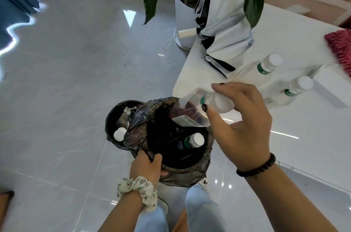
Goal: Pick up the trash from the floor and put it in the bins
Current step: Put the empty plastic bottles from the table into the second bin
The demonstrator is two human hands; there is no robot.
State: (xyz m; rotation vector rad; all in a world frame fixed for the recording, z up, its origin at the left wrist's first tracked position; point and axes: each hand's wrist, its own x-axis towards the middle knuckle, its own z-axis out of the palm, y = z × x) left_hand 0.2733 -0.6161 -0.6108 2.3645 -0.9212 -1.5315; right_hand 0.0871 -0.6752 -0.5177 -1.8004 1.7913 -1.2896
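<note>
A clear plastic bottle (201, 106) is gripped near its white cap end by the curled fingers and thumb of the right hand (241, 123), its base tilted down over the mouth of the near bin (182, 165) just below and left of that hand. The rim of the dark bin liner (138, 123) is pinched by the left hand (147, 167), with a capped bottle (191, 141) seen inside the bin just beyond its fingers. A second bin (114, 116) holding crumpled trash is set further out from the left hand, and two bottles (266, 66) are laid on the white table (284, 136) beyond the right hand.
</note>
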